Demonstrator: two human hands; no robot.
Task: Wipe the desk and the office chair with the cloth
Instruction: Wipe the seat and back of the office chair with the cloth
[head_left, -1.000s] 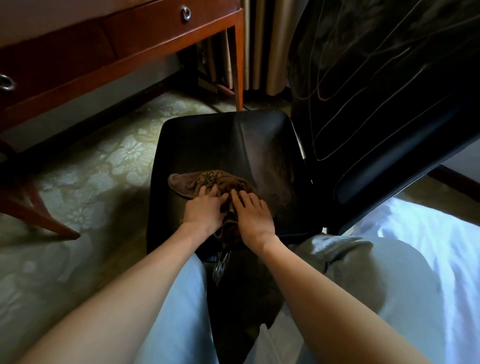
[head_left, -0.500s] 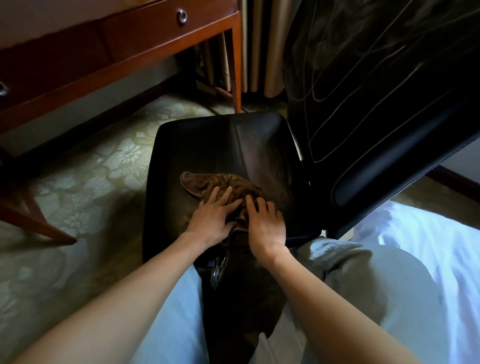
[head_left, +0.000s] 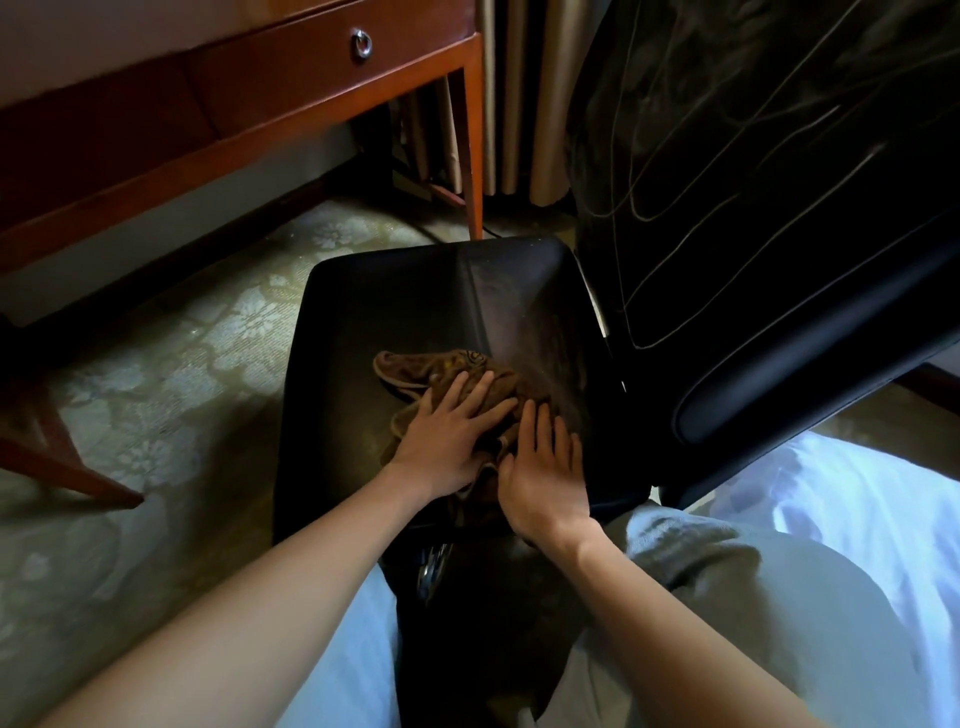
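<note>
Nearest you: your legs in light trousers (head_left: 779, 597), with a white bed sheet (head_left: 857, 499) at your right. Both bare forearms reach forward between your knees. A chrome part (head_left: 428, 569) shows under the seat's near edge, too dark to identify.

Your left grip (head_left: 447, 441) is released: palm down, fingers straight and spread, pressing flat on the cloth (head_left: 415, 371). Your right grip (head_left: 545, 483) lies just beside it, also released, palm down, fingers straight and close together, on the cloth's near right part. Cannot tell whether its fingertips rest on cloth or bare seat.

The cloth is brown and crumpled. It lies on the seat of the office chair (head_left: 389, 301), on the near half, right of centre. One bunched end sticks out to the left beyond your left fingers.

The seat is black and glossy, with a crease running front to back. The black backrest (head_left: 779, 208) with pale stitched lines rises at the right.

Pale floral carpet (head_left: 156, 389) lies left of the chair. Farther off, upper left, is the red-brown wooden desk (head_left: 260, 104), with a drawer and a ring pull (head_left: 362, 42). Its thin leg (head_left: 474, 156) stands just behind the seat's far edge. Beige curtain (head_left: 524, 104) folds hang beyond that.
</note>
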